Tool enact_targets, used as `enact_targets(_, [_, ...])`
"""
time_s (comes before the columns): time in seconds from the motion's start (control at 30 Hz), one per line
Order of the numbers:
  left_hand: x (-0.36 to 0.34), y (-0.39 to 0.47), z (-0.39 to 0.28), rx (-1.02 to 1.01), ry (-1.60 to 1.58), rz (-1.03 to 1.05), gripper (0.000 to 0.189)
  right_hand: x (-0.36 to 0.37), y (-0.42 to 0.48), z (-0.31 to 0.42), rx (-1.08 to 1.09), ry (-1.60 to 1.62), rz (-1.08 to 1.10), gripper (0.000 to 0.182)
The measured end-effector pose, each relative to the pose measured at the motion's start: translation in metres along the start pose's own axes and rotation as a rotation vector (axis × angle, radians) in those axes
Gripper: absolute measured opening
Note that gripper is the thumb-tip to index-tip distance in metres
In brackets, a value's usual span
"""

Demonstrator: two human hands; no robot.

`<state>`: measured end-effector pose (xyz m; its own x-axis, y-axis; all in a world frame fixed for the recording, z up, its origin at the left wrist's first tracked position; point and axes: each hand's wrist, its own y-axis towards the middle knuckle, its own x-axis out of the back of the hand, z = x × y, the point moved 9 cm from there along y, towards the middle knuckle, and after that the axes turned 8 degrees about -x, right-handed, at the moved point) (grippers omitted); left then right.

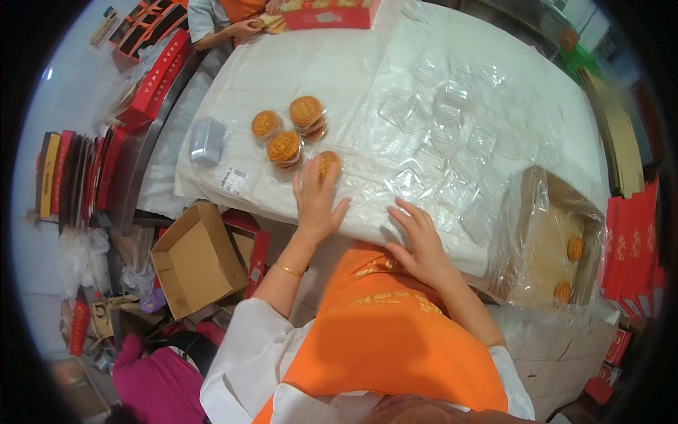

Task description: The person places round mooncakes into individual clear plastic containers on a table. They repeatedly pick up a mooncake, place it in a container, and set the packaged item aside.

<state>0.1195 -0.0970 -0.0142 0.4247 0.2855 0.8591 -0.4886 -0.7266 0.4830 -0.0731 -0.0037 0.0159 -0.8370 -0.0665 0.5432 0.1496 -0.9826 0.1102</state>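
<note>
My left hand [318,199] reaches over a mooncake [329,165] near the table's front edge, its fingertips covering part of it; whether it grips the cake is unclear. Beyond it stand stacked mooncakes [306,111] in clear trays, another stack [284,147] and a mooncake [266,123] to the left. Empty-handed, with fingers apart, my right hand [418,238] hovers by the table edge, close to a clear plastic tray [409,183]. Several more clear trays [450,100] lie scattered over the right half of the white-covered table [349,69].
At the right, a plastic-lined cardboard box [540,254] holds two mooncakes. A stack of clear lids or trays [207,140] stands at the table's left. A co-worker's hand [246,27] is near a red box [328,16]. An open cardboard box [196,259] and a crouching person [159,381] are lower left.
</note>
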Motion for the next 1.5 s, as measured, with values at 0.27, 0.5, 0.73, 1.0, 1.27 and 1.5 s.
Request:
enact_targets(0.27, [0.034, 0.001, 0.117, 0.235, -0.371, -0.099, 0.134, -0.089, 0.143, 0.022, 0.229, -0.364, 0.093, 0.116])
enact_targets(0.5, [0.015, 0.015, 0.175, 0.281, -0.438, 0.172, 0.139, -0.108, 0.213, 0.01, 0.133, -0.287, 0.242, 0.117])
enact_targets(0.73, [0.009, 0.033, 0.184, 0.213, -0.487, -0.007, 0.12, -0.116, 0.244, 0.015, 0.136, -0.233, 0.329, 0.114])
enact_targets(1.0, [-0.001, 0.061, 0.204, 0.222, -0.439, -0.032, 0.114, -0.12, 0.291, 0.009, 0.189, -0.258, 0.325, 0.112])
enact_targets(1.27, [-0.015, 0.104, 0.234, 0.227, -0.454, -0.04, 0.106, -0.12, 0.342, 0.001, 0.267, -0.255, 0.303, 0.113])
enact_targets(1.5, [-0.027, 0.137, 0.257, 0.168, -0.337, -0.071, 0.098, -0.117, 0.388, -0.011, 0.28, -0.238, 0.318, 0.109])
